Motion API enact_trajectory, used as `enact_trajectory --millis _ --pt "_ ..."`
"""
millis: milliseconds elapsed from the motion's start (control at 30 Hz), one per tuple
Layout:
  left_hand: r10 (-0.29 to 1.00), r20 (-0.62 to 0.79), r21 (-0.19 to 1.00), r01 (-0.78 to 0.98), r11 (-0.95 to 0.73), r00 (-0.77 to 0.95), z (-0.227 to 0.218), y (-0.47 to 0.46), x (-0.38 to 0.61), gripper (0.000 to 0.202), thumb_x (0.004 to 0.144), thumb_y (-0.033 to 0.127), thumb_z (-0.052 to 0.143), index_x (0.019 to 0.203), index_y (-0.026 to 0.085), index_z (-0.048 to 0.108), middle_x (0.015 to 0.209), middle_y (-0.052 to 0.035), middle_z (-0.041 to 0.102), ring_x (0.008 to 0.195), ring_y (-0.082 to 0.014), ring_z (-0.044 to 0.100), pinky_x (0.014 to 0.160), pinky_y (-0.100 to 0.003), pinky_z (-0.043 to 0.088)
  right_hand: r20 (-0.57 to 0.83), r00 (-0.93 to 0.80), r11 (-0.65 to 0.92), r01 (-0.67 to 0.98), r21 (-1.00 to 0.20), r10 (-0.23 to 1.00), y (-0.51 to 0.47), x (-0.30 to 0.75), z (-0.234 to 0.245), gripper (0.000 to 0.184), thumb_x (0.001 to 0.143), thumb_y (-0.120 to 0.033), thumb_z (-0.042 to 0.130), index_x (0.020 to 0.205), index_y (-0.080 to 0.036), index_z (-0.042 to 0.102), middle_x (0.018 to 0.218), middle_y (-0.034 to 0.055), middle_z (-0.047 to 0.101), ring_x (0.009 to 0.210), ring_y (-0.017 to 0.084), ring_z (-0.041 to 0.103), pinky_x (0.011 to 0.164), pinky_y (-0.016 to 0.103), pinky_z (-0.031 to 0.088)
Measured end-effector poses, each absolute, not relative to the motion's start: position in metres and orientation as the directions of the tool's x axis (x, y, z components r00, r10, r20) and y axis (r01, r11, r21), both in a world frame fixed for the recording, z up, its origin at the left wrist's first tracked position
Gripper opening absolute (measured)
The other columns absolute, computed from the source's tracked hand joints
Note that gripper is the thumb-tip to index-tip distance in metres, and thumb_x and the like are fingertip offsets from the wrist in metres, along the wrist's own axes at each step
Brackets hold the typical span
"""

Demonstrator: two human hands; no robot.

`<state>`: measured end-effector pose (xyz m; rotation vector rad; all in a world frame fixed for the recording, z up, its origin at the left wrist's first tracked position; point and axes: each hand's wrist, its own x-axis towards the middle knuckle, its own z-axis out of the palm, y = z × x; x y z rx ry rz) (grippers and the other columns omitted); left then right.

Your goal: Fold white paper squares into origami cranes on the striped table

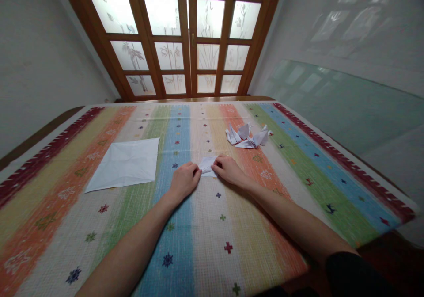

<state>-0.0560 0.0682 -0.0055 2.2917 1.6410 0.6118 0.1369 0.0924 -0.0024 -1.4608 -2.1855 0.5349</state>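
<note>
Between my hands, a small folded piece of white paper (207, 168) lies on the striped tablecloth (212, 226). My left hand (185, 177) pinches its left edge with thumb and forefinger. On the opposite side, my right hand (228, 169) has its fingers closed on the upper right part, covering some of it. Folded white paper cranes (253, 138) stand grouped beyond my right hand. To the left of my left hand, a larger white paper sheet (127, 163) lies flat, with faint creases running across it.
Wooden double doors (190, 45) with frosted, bamboo-patterned panes rise behind the table's far edge. A pale wall (39, 40) borders the left side. On the right, a glossy pale green panel (331, 98) runs along the wall beside the table.
</note>
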Motion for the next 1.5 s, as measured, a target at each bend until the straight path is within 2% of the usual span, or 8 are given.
enact_trajectory --millis 267,467,600,667,833,967,1200,1500 --pt "0.962 0.16 0.404 0.874 -0.269 0.222 -0.006 0.069 -0.056 0.02 0.087 0.03 0.052 0.075 0.018 0.063 0.078 -0.0059 0.065 0.073 -0.0188 0.059 0.067 -0.029 0.041 0.148 -0.314 0.345 0.792 -0.504 0.938 0.095 0.134 -0.001 0.016 0.081 -0.015 0.057 0.066 -0.016 0.061 0.075 0.0046 0.059 0.07 0.015 0.052 0.066 0.026 0.036" --pt "0.962 0.144 0.313 0.912 -0.267 0.232 -0.002 0.066 -0.057 0.017 0.088 0.028 0.049 0.082 0.019 0.062 0.081 -0.0072 0.064 0.077 -0.0212 0.06 0.069 -0.031 0.043 0.128 -0.277 0.303 0.826 -0.476 0.953 0.096 0.129 -0.002 0.016 0.077 -0.012 0.055 0.062 -0.017 0.057 0.071 0.0045 0.06 0.066 0.014 0.049 0.062 0.025 0.034" --pt "0.899 0.242 0.194 0.889 -0.415 0.366 0.003 0.057 -0.051 0.022 0.085 0.016 0.046 0.101 0.016 0.061 0.1 -0.0148 0.063 0.098 -0.0292 0.057 0.082 -0.041 0.044 0.133 -0.256 0.289 0.841 -0.458 0.957 0.095 0.128 -0.002 0.014 0.077 -0.014 0.056 0.063 -0.017 0.058 0.071 0.0045 0.061 0.066 0.015 0.049 0.063 0.026 0.034" --pt "0.837 0.247 0.187 0.823 -0.536 0.489 0.003 0.049 -0.044 0.029 0.086 0.014 0.044 0.112 0.016 0.059 0.112 -0.0164 0.061 0.105 -0.0295 0.055 0.088 -0.044 0.043 0.123 -0.244 0.274 0.85 -0.451 0.962 0.095 0.128 -0.002 0.014 0.078 -0.015 0.057 0.064 -0.017 0.059 0.071 0.0047 0.062 0.066 0.015 0.05 0.063 0.026 0.034" --pt "0.808 0.213 0.242 0.772 -0.588 0.549 -0.008 0.033 -0.026 0.042 0.091 0.031 0.047 0.128 0.012 0.051 0.132 -0.0193 0.055 0.119 -0.0312 0.051 0.098 -0.046 0.04 0.093 -0.221 0.237 0.82 -0.52 0.971 0.094 0.132 -0.002 0.004 0.078 -0.017 0.059 0.079 -0.017 0.063 0.07 0.0019 0.063 0.064 0.014 0.052 0.061 0.025 0.033" --pt "0.839 0.177 0.273 0.793 -0.544 0.514 -0.014 0.028 -0.021 0.059 0.086 0.045 0.056 0.133 0.009 0.048 0.14 -0.024 0.048 0.129 -0.0379 0.044 0.105 -0.052 0.034 0.101 -0.194 0.216 0.782 -0.584 0.976 0.093 0.135 -0.004 0.012 0.077 -0.013 0.058 0.085 -0.017 0.066 0.069 0.0002 0.064 0.064 0.014 0.055 0.063 0.025 0.036" --pt "0.866 0.136 0.36 0.79 -0.496 0.482 -0.009 0.026 -0.02 0.068 0.081 0.049 0.062 0.136 0.011 0.047 0.146 -0.0235 0.041 0.133 -0.0404 0.04 0.108 -0.054 0.031 0.085 -0.2 0.212 0.799 -0.563 0.976 0.094 0.141 -0.004 0.018 0.077 -0.01 0.056 0.081 -0.018 0.072 0.072 0.0025 0.069 0.067 0.016 0.059 0.065 0.026 0.038" --pt "0.855 0.098 0.221 0.827 -0.517 0.509 -0.005 0.025 -0.017 0.068 0.085 0.055 0.053 0.139 0.013 0.045 0.147 -0.0202 0.041 0.13 -0.0406 0.041 0.103 -0.054 0.034 0.046 -0.215 0.208 0.835 -0.51 0.976 0.096 0.146 0.003 0.02 0.074 -0.009 0.056 0.084 -0.017 0.071 0.07 0.0026 0.067 0.066 0.016 0.058 0.065 0.026 0.04"
